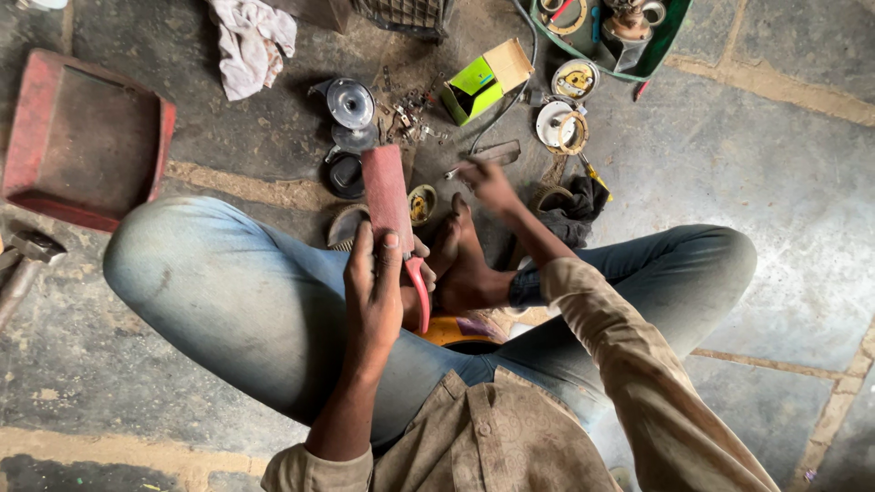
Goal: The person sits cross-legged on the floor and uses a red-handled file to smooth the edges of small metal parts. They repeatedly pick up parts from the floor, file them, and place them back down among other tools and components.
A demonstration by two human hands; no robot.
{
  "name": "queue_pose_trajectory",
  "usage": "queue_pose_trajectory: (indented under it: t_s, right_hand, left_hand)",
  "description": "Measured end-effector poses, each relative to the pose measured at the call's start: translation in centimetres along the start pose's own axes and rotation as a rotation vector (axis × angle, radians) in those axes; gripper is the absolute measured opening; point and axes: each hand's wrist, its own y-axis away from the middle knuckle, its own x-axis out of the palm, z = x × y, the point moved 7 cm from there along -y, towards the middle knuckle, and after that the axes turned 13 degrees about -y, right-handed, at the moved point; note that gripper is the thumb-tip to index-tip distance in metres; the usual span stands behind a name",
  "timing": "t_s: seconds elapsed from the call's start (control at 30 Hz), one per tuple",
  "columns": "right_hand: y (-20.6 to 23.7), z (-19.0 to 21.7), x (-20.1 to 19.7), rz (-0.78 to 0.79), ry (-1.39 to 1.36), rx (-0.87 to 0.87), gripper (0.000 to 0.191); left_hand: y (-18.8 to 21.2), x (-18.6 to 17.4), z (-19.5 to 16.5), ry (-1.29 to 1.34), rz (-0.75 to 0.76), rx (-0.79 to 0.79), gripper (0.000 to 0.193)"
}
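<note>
Nearest the head camera, a tan shirt sleeve runs down to the left hand (372, 282), whose grip is pinched around a reddish strip of abrasive sheet (386, 196) held upright over the crossed, jeans-clad legs; a red-handled tool (419, 290) pokes out just beside that hand. Farther out, the right hand (490, 185) reaches toward the floor near a small metal piece (488, 155); it is blurred by motion, so I cannot tell whether its grip is spread or closed. Round metal discs (350, 102), a green and brown carton (483, 80), a white rag (248, 41) and a red tray (84, 137) lie about on the stone floor (775, 173). As I judge it, holding the strip taut and steady would serve best. What the red-handled tool is stays hidden behind the hand, and the green tub (670, 32) is cut off at the top edge.
</note>
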Motion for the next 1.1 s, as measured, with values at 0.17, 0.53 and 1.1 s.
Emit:
queue_pose_trajectory:
  t_s: [0.17,0.53,1.1]
  right_hand:
    - [-2.2,1.2,8.2,0.311,1.029,-0.246,0.021]
    - [-5.8,6.0,2.0,-0.074,0.925,0.019,0.033]
    - [-7.9,3.0,1.6,-0.243,0.869,-0.241,0.042]
  left_hand:
    - [0.0,-0.1,-0.9,0.0,-0.019,0.039,0.028]
    - [3.1,-2.5,-4.7,0.021,-0.253,0.16,0.025]
    - [-1.0,-2.0,-9.1,-0.091,-0.387,0.124,0.027]
